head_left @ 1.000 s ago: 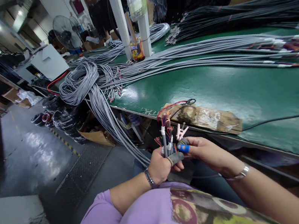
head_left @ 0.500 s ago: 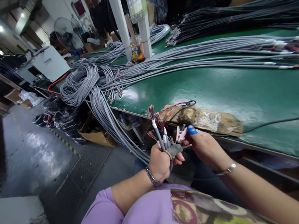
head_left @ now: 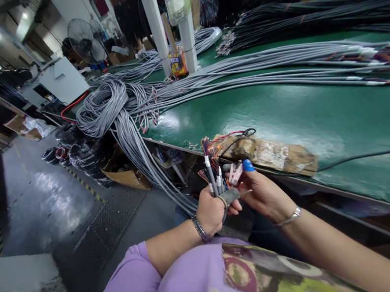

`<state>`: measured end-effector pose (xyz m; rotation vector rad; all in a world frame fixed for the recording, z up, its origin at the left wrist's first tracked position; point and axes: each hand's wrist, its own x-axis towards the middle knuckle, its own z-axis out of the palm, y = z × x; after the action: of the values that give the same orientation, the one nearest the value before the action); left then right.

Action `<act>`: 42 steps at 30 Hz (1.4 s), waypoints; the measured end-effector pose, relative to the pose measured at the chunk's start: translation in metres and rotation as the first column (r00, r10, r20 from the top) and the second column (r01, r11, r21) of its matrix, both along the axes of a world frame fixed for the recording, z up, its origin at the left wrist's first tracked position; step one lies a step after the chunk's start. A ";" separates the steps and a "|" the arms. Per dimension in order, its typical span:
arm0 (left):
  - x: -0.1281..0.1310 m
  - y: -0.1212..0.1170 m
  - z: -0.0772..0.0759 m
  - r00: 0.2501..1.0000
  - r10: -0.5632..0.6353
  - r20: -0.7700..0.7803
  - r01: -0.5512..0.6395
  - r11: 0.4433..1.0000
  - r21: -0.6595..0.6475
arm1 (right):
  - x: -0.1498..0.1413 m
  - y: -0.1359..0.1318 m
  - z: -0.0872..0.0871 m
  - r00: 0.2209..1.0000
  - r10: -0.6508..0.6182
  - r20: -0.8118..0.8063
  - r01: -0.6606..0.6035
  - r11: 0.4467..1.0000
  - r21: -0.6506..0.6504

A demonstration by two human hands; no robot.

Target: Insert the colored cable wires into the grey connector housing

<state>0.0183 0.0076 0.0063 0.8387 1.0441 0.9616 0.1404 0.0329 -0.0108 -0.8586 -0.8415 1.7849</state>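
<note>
My left hand (head_left: 210, 211) is wrapped round a bundle of grey cables (head_left: 212, 179), whose ends point up with white bands and fanned coloured wires (head_left: 205, 145). A grey cover (head_left: 230, 196) sits on the left thumb. Close beside it, my right hand (head_left: 262, 192) has blue tape (head_left: 247, 165) on its thumb and pinches a small pale pink clip-like tool (head_left: 235, 174). The tool is right at the cable ends; whether it touches a wire I cannot tell. Long grey cables (head_left: 159, 177) run from the left hand up to a coil (head_left: 106, 108) on the bench.
On the green bench (head_left: 347, 115) lie long grey cables (head_left: 259, 63) and dark cable bundles (head_left: 308, 17). A taped cardboard piece (head_left: 282, 156) with a black cord (head_left: 376, 155) lies at the near edge. White posts (head_left: 189, 47) rise behind. A cardboard box (head_left: 124, 170) stands below.
Both hands stay close together. The cable ends have shifted slightly right, and my right hand with the pink tool has moved slightly left, nearer them.
</note>
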 end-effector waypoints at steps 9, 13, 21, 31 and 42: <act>-0.009 -0.010 0.001 1.000 0.015 0.017 -0.016 0.999 0.036 | 0.016 -0.001 0.003 0.985 -0.072 -0.159 0.037 0.977 -0.210; -0.009 -0.010 0.002 0.996 0.069 0.049 -0.071 0.996 0.055 | 0.014 0.001 0.008 0.990 -0.027 -0.137 0.003 0.984 -0.176; -0.011 -0.008 -0.008 0.995 0.100 -0.021 -0.098 0.992 0.080 | 0.017 -0.020 0.011 0.992 0.109 0.066 -0.101 0.988 -0.113; -0.018 -0.006 -0.004 0.978 -0.179 -0.105 0.186 0.981 0.060 | 0.012 -0.028 0.013 0.953 -0.007 0.302 -0.011 0.998 0.058; -0.015 -0.006 -0.009 0.999 -0.001 -0.043 0.003 0.999 0.053 | 0.008 -0.029 0.008 0.967 -0.087 0.238 0.093 0.996 -0.012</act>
<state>0.0037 0.0013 -0.0027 0.9075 1.0576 0.9772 0.1481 0.0036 -0.0023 -1.1241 -0.9204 1.6360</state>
